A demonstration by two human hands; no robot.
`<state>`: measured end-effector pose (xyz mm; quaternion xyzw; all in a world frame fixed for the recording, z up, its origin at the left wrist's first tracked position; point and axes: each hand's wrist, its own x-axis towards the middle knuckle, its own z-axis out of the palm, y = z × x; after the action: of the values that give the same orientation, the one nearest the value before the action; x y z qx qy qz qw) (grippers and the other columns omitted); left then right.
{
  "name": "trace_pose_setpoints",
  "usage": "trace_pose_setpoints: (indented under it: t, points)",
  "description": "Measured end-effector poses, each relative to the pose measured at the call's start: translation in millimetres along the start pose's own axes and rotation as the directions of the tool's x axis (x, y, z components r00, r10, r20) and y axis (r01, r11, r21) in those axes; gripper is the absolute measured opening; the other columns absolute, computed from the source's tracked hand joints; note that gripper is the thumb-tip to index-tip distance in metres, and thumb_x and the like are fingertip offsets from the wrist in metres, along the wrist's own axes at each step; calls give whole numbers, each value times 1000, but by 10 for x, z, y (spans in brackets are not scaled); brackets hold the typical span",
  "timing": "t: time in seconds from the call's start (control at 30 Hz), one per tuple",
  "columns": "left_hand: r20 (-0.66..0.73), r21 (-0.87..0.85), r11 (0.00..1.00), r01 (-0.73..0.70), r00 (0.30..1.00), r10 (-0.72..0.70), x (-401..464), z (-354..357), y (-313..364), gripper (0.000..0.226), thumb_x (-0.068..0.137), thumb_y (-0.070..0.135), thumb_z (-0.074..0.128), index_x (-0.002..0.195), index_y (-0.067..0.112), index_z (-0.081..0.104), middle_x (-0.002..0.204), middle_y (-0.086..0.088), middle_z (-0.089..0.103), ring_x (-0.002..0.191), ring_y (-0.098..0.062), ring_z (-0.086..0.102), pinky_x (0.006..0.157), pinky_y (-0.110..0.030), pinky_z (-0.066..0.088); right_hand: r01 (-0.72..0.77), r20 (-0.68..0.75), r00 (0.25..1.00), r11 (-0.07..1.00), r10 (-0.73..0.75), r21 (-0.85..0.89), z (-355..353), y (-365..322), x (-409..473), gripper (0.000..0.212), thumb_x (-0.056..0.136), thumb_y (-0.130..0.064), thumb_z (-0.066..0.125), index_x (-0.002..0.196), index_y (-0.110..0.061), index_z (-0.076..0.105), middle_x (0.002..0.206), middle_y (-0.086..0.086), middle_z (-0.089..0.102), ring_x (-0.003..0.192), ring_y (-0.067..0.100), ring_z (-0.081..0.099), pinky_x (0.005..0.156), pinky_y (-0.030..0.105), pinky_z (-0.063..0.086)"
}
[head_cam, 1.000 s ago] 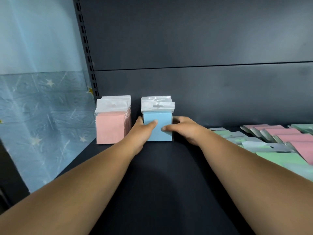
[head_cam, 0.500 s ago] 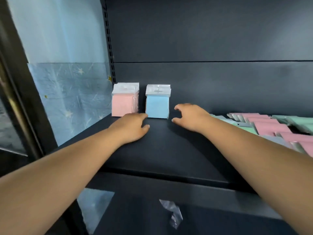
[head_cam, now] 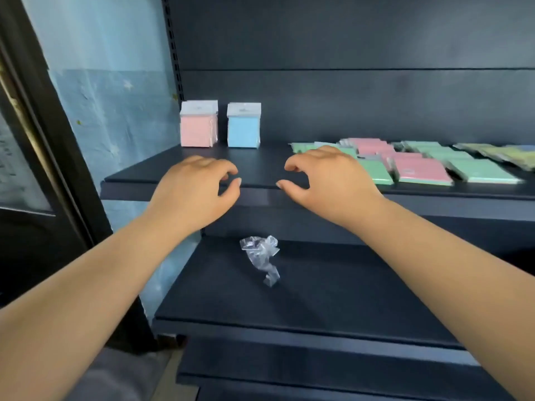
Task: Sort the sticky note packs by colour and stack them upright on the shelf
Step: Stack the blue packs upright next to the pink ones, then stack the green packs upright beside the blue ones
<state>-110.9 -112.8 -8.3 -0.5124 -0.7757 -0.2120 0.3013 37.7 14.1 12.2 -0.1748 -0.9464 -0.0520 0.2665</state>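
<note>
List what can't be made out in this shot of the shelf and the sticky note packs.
- Head view, pink stack and blue stack: pack count unreadable, front packs hide those behind.
- Loose packs: the row runs off the right edge; the right hand covers some green ones.
- Header card print: too small and blurred.
- Crumpled clear plastic on the lower shelf: what it wrapped is unclear.

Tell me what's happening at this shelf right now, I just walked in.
A person is sorting sticky note packs by colour on a dark shelf. A pink stack and a blue stack stand upright side by side at the back left. Both hands are empty: the left hand and right hand hover open over the shelf's front edge. Loose pink, green and yellowish packs lie flat on the right, not yet sorted. A crumpled plastic wrapper lies on the shelf below.
</note>
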Motion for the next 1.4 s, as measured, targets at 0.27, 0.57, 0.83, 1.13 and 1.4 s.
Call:
trace_pose_setpoints:
  t: [0.27,0.57,0.83,1.13,1.4]
  points:
    - [86,-59,998,-27,996,32,-792,7,820,45,80,36,39,89,7,71,82,-6,73,81,-28,68,72,-32,52,16,119,993,996,-27,89,-54,106,-1019,45,92,-43,47,131,-20,49,131,-3,56,125,19,43,102,30,34]
    - [298,-8,975,222,931,-209,-1647,450,1948,34,89,33,48,102,9,68,88,-6,70,93,-29,61,77,-33,47,26,336,938,983,-86,181,440,851,-2227,42,92,-45,48,123,-18,57,123,-3,60,121,19,45,97,29,36]
    - [487,50,888,456,765,-420,-2706,996,2880,32,76,32,51,78,8,72,67,-7,70,64,-30,66,56,-31,51,-67,623,777,971,-94,230,962,1414,-3336,41,92,-49,44,123,-24,55,121,-6,60,120,16,45,98,29,39]
    - [538,141,821,553,654,-532,-3440,1249,3046,70,70,50,19,91,7,70,85,-11,71,85,-33,63,69,-33,46,-183,794,607,967,-30,177,1462,1437,-3995,40,93,-47,44,121,-23,56,121,-5,59,121,17,44,94,29,36]
    - [659,144,763,630,514,-549,-3958,1251,2699,49,86,40,31,114,15,63,111,-3,67,107,-25,55,83,-28,42,-175,866,498,974,-36,141,1841,716,-4068,38,93,-42,42,121,-21,56,121,-2,58,118,20,46,89,29,39]
